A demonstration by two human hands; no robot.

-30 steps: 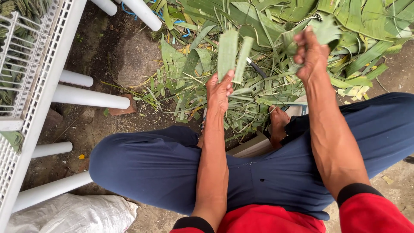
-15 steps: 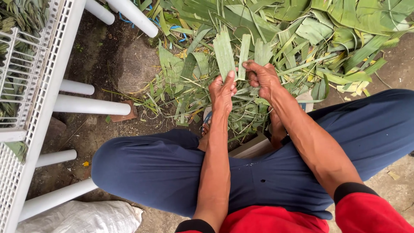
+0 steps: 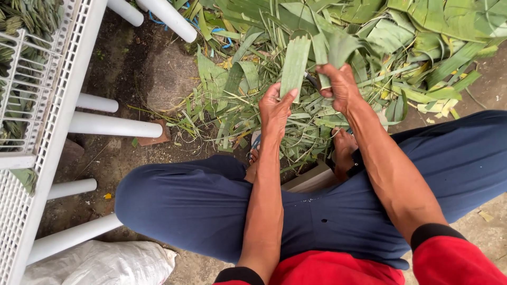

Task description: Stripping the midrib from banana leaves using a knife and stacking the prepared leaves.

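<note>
My left hand (image 3: 274,108) grips the lower end of a long green leaf strip (image 3: 294,63) that stands upright in front of me. Beside it, my right hand (image 3: 340,87) pinches a second, narrower leaf strip (image 3: 321,53), with a thin dark tool (image 3: 311,80) partly visible by its fingers. Both hands hover above a heap of cut green leaves (image 3: 369,37) on the ground. I am seated with my knees apart in dark blue trousers (image 3: 190,206), and my bare feet (image 3: 346,153) rest near the heap.
A white plastic rack (image 3: 58,121) with round legs (image 3: 113,124) stands at the left, holding green bundles (image 3: 21,21). A white sack (image 3: 100,264) lies at the lower left. The ground is dirt (image 3: 158,79) and stone, with leaf scraps scattered about.
My right hand came back from the leaf heap at the right and closed in next to my left hand. It now holds a narrow strip beside the first one.
</note>
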